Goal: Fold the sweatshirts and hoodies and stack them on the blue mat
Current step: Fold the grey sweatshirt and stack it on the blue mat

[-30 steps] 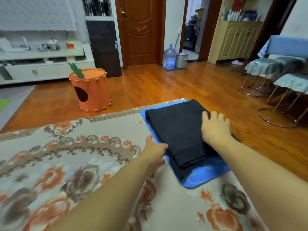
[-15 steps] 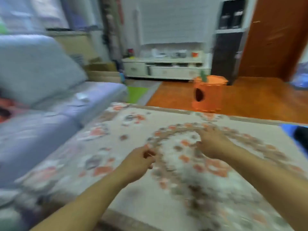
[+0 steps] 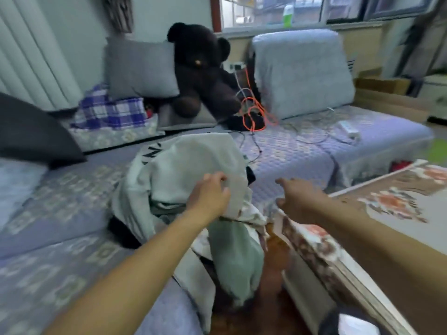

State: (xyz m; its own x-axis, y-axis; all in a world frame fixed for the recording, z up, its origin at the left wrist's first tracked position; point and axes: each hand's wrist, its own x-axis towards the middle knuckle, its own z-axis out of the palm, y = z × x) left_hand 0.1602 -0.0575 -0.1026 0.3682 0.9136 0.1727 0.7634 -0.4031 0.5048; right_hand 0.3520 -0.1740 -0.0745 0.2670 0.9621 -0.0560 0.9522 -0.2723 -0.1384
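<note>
Soft, cool daylight enters from the window behind the sofa, leaving the room evenly lit with faint shadows. Motion blur smears everything, strongest below the sofa, and wide-angle distortion bends the edges.

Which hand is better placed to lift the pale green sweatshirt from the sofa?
Left. The left hand already lies on the pale green sweatshirt, fingers curled at its fabric. The right hand hangs open beside the pile, touching no cloth, so it would probably follow.
</note>
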